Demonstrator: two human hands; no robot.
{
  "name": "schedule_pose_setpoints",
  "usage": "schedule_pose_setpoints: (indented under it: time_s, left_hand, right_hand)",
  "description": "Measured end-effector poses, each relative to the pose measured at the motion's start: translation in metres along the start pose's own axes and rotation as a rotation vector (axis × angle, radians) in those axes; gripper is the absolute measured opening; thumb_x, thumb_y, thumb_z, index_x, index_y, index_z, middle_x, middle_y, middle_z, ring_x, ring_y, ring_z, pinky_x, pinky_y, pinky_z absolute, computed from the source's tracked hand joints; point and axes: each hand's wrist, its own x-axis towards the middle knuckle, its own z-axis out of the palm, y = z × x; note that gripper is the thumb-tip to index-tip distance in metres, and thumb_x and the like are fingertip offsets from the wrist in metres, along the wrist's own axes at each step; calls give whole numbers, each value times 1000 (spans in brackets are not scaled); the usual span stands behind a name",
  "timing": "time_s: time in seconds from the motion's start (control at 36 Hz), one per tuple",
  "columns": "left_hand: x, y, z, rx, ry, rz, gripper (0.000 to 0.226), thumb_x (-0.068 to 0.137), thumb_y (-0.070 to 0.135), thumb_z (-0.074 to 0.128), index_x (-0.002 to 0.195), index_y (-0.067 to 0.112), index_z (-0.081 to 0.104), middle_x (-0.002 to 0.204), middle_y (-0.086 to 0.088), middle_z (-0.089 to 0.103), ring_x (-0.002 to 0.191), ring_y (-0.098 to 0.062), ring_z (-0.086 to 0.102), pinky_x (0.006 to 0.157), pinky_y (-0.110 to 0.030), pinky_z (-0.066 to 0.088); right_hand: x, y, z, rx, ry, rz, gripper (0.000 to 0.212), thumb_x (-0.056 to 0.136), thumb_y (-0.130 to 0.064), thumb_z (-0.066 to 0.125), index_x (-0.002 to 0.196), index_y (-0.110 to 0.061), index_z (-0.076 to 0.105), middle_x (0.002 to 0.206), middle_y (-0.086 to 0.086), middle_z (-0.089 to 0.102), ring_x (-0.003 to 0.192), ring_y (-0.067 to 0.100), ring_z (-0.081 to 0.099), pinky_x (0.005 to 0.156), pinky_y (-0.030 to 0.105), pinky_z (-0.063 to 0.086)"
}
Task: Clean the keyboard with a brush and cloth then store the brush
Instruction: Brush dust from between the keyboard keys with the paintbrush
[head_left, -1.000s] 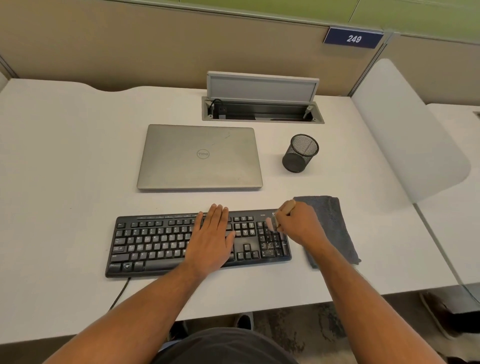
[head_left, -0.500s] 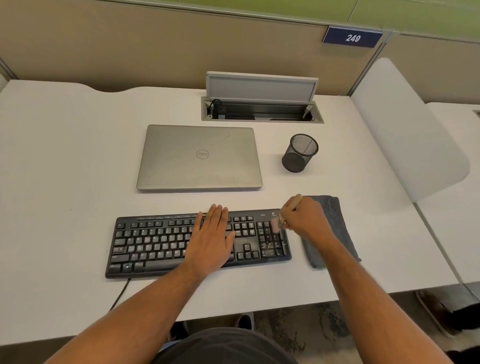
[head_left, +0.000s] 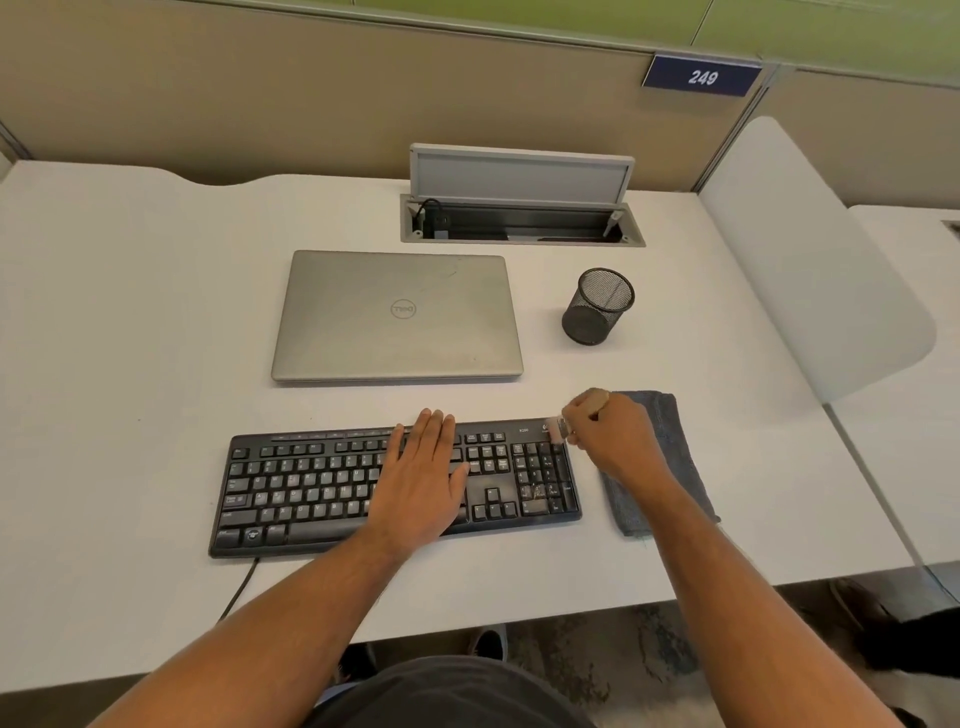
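Keyboard, black and corded, lies along the near part of the white tabletop, with its cable running off the near edge. The left hand rests flat on the keys right of centre, its fingers straight and close together, pointing toward the far side and holding nothing. The right hand is at the keyboard's far right corner, its fingers curled round a small brush; the pale bristles touch the top of the number pad, and a bit of the wooden handle pokes out above the knuckles. Some pale specks or debris show on the lower keys of the number pad. A grey cloth lies folded on the tabletop just beside the keyboard's right end, partly hidden under the right hand and forearm. Farther back, a closed silver laptop sits behind the keyboard, well apart from it. To the right of the laptop stands a black mesh cup, upright, and nothing shows inside it. At the far edge a cable box is sunk into the tabletop with its grey lid tipped up; a dark cord shows at its left end. A beige partition behind carries a blue plate reading 249, and a white divider stands at the right.
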Motion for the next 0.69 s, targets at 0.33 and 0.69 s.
schedule_pose_setpoints:
  time_s: [0.33, 0.69]
  left_hand:
    - [0, 0, -1, -2, -14, -4, 72, 103, 54, 15, 163, 12, 14, 169, -8, 18, 158, -22, 8, 127, -49, 5]
    - [0, 1, -2, -3, -16, -7, 71, 104, 52, 18, 162, 12, 15, 169, -8, 20, 157, -22, 11, 128, -50, 9]
  right_hand:
    - [-3, 1, 0, -13, -19, 14, 28, 92, -21, 56, 71, -14, 72, 67, -7, 73, 71, 11, 71, 75, 38, 62]
    - [10, 8, -20, -220, -166, -43, 9, 94, -21, 72, 89, -19, 80, 91, -3, 75, 87, 14, 67, 71, 27, 49]
